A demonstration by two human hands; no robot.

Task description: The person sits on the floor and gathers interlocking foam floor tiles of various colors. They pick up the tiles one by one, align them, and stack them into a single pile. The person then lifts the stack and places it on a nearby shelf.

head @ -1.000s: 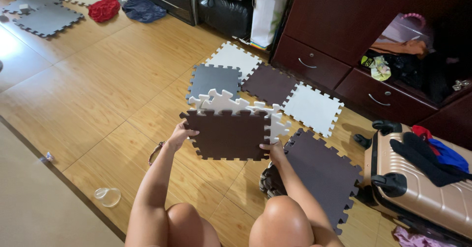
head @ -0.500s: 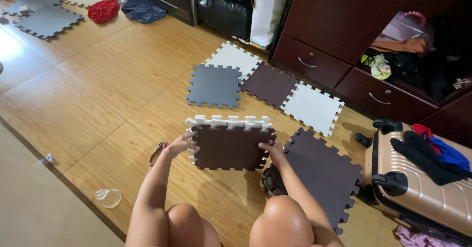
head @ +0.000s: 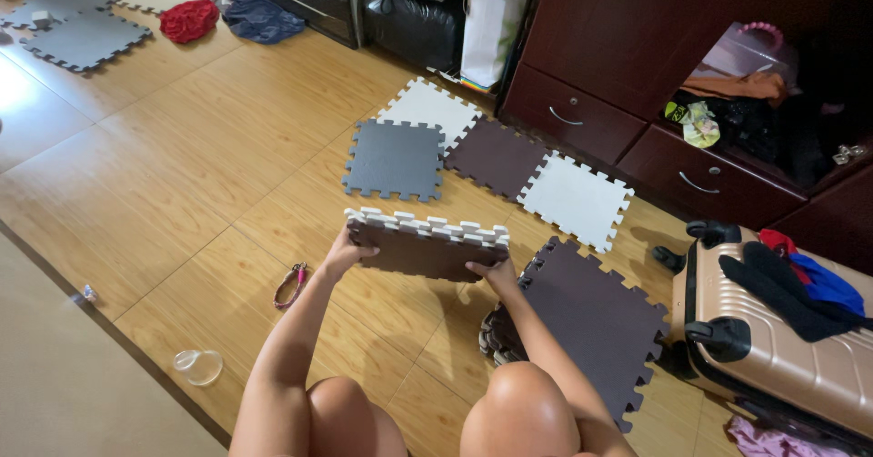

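I hold a stack of interlocking foam tiles (head: 426,247) in front of my knees, brown tile facing me and white tiles behind it, tilted nearly flat. My left hand (head: 344,255) grips its left edge and my right hand (head: 496,273) grips its lower right corner. Beyond the stack, a grey tile (head: 394,158), a white tile (head: 429,108), a brown tile (head: 497,156) and another white tile (head: 576,199) lie joined on the wooden floor. A large brown tile (head: 596,321) lies by my right knee on top of a small pile of tiles (head: 492,340).
A beige suitcase (head: 800,357) with dark clothes on it lies at right. Dark wooden drawers (head: 582,116) stand behind the tiles. A pink clip (head: 290,285) and a clear lid (head: 199,365) lie at left. More grey tiles (head: 82,39) and clothes (head: 186,19) sit far left.
The tile stack has tipped from upright, facing me, to nearly flat, and dropped lower. Both hands keep their grip on it.
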